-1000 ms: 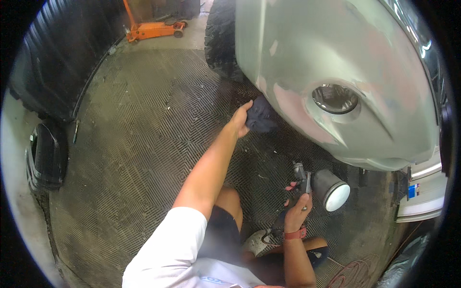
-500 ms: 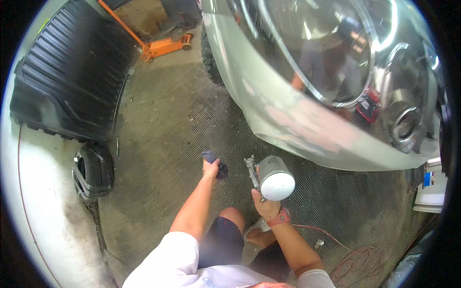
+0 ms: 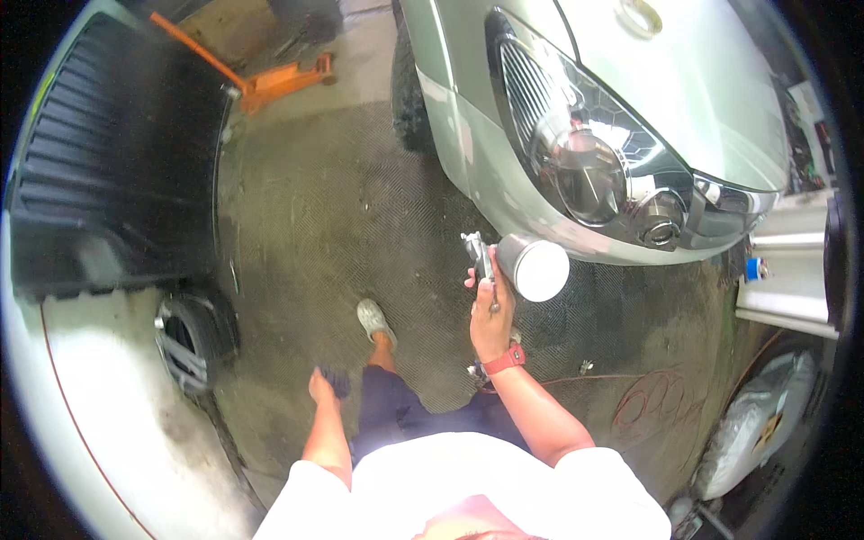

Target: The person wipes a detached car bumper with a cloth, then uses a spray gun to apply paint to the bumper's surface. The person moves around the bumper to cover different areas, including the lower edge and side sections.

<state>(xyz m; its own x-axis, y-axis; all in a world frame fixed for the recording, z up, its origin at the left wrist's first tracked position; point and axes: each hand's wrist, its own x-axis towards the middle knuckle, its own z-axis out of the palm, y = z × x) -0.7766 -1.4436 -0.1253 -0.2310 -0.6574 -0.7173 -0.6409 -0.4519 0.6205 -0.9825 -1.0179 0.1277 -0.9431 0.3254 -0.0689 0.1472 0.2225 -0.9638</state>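
My right hand, with a red watch on its wrist, is wrapped round the handle of a spray gun. The gun's cup leans to the right, and its round white lid faces me. Low on the left, my left hand is closed on a dark cloth. Beyond the gun stands the front corner of a pale green-grey car, with lighter, pinkish patches along its bumper. Its clear headlight sits above that bumper; the gun is apart from both.
An orange floor jack stands at the far left, near a black ribbed liner. A tyre leans by the left wall. A coiled red hose lies on the floor at right, near a covered wheel. A tape roll rests on the hood.
My view has drawn back from the car, showing more headlight and hood. The cloth in my left hand has moved down and left. The spray gun appears higher, still in my right hand.
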